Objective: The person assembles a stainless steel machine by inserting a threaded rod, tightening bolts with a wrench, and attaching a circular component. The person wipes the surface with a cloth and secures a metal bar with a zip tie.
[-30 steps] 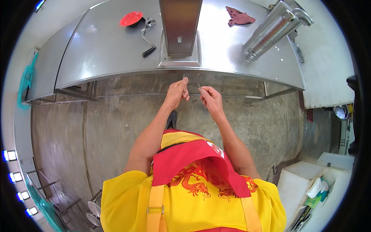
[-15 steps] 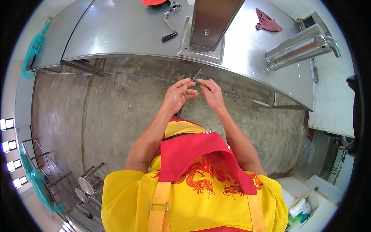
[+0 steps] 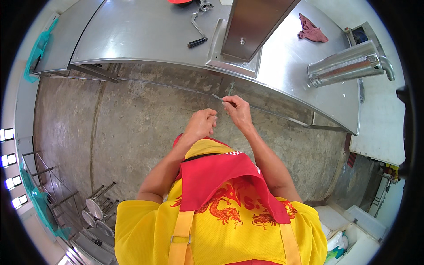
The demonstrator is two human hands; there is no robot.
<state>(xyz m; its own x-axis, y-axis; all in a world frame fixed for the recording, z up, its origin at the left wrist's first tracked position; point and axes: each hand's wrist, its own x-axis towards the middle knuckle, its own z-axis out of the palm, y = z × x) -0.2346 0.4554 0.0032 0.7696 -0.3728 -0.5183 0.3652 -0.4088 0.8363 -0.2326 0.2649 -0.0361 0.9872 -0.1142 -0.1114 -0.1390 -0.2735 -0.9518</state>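
Observation:
My right hand [image 3: 237, 111] is pinched on a small thin metal piece [image 3: 218, 97] held over the concrete floor, just in front of the steel table's near edge [image 3: 282, 115]. My left hand [image 3: 202, 125] is curled shut right beside it, fingertips close to the same piece; whether it grips anything is hidden. Both forearms rise from my yellow and red shirt [image 3: 221, 216].
On the steel table lie a crank handle with a black grip [image 3: 197, 32], an upright steel column on a base plate [image 3: 247, 31], a red rag [image 3: 312, 30] and a steel pipe [image 3: 349, 66]. Metal stools [image 3: 95, 210] stand at lower left, white bins [image 3: 353, 225] at lower right.
The view has tilted down and left, so the table has slid toward the top. My hands have stayed together at the table edge, the left now lower than the right.

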